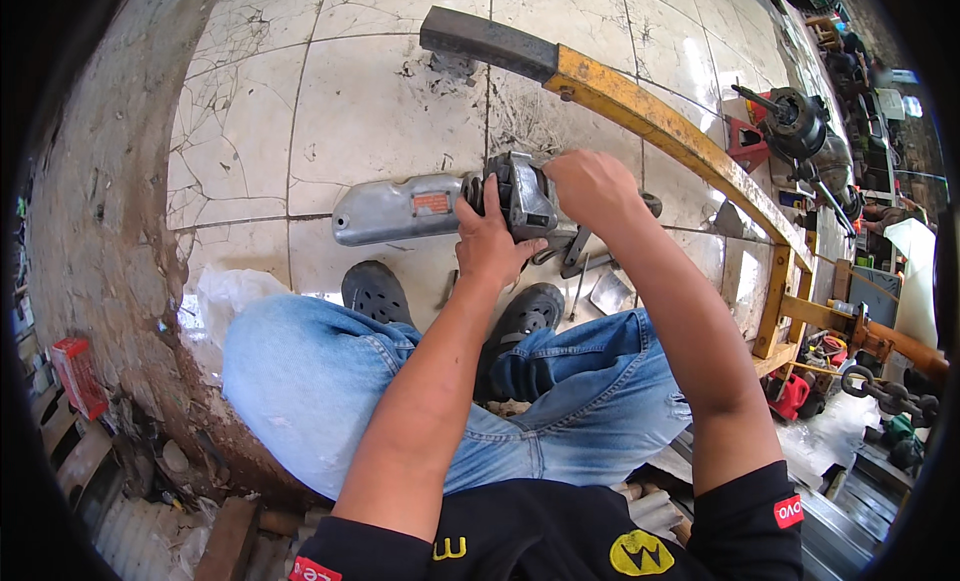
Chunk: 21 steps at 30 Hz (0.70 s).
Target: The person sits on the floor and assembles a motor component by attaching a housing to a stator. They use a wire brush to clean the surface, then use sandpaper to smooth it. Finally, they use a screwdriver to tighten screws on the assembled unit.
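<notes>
A grey cast-metal housing [533,196] with dark parts on its left side is held low over the tiled floor between my knees. Around its near left side is my left hand [487,243], index finger stretched up along the dark part and thumb under the lower edge. My right hand [592,189] is closed at the housing's upper right side; its fingertips, and whatever they grip, are hidden. Just left of the housing lies a long silver metal cover [390,211] with an orange label and a hole at its end.
A yellow steel beam [640,106] with a dark end arcs across the far right side. Near my right shoe [535,311] lie metal tools [577,261] and a small metal tray [611,293]. A black mechanical assembly [797,126] and a chain [890,393] are at the right.
</notes>
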Tool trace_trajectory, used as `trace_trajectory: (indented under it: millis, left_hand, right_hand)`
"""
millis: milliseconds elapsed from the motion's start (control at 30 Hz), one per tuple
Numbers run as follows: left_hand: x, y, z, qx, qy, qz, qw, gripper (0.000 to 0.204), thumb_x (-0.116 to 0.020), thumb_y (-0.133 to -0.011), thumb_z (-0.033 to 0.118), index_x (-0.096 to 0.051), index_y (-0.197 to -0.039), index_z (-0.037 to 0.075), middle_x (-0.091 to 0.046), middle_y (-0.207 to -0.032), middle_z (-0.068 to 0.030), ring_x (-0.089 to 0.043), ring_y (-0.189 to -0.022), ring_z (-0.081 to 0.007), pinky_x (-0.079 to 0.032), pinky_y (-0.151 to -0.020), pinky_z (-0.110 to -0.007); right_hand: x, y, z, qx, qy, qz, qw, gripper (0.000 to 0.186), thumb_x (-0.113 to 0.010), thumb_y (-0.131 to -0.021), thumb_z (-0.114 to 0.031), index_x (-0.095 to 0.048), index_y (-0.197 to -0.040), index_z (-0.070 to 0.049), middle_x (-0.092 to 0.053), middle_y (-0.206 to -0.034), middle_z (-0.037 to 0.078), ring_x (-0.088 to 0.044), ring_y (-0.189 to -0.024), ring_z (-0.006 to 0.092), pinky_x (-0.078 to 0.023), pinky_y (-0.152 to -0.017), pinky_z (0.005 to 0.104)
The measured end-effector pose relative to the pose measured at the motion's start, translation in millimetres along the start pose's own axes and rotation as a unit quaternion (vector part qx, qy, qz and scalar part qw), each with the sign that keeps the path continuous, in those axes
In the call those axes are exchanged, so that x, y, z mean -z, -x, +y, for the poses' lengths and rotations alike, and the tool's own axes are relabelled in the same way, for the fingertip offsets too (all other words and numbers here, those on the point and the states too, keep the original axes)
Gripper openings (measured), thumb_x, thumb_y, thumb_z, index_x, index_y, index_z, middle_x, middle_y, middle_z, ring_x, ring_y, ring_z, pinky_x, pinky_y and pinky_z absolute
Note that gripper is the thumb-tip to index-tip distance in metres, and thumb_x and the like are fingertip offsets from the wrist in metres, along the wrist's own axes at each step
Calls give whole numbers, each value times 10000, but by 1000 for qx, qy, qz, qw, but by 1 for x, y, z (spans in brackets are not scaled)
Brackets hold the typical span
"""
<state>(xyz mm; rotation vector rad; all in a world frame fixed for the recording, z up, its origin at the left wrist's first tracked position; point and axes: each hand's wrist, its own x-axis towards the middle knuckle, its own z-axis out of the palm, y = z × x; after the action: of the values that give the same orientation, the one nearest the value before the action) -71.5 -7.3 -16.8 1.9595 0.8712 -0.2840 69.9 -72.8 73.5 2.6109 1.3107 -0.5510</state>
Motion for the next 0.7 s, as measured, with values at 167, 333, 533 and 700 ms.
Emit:
trace_trajectory:
  millis: [167, 333, 533, 700]
  left_hand:
    - [0, 0, 1, -1, 0, 6, 1000, 1234, -898, -658, 394, -87, -1572, 222, -195, -1462, -265, -465, -1263, -449, -442, -1037, -479]
    - [-1, 2, 1, -18, 5, 23, 1000, 1212, -894, -665, 390, -111, -1571, 205, -222, -1434, -252, -472, -1248, -445, -448, -1027, -483]
    - [-2, 1, 2, -11, -2, 18, 1000, 1207, -891, -667, 393, -113, -1572, 210, -210, -1448, -259, -470, -1251, -450, -454, -1017, -492]
    - [-3, 1, -1, -7, -1, 19, 1000, 1208, -891, -657, 415, -125, -1570, 215, -215, -1445, -256, -472, -1248, -450, -460, -1002, -501]
  right_hand:
    - [1, 10, 0, 29, -13, 8, 999, 188, -567, -816, -108, -747, -833, -59, -722, -916, 164, -703, -861, 354, -567, -750, 433]
    - [12, 1, -14, -11, 5, -57, 998, 215, -555, -802, -68, -725, -932, -94, -705, -950, 138, -682, -914, 349, -549, -777, 448]
    - [8, 6, -28, -33, -8, -34, 999, 209, -543, -820, -57, -700, -957, -65, -689, -988, 158, -677, -930, 367, -543, -788, 459]
    - [-1, 10, -40, -57, -7, -9, 998, 202, -576, -845, -95, -696, -999, -44, -675, -1028, 178, -686, -934, 377, -562, -780, 442]
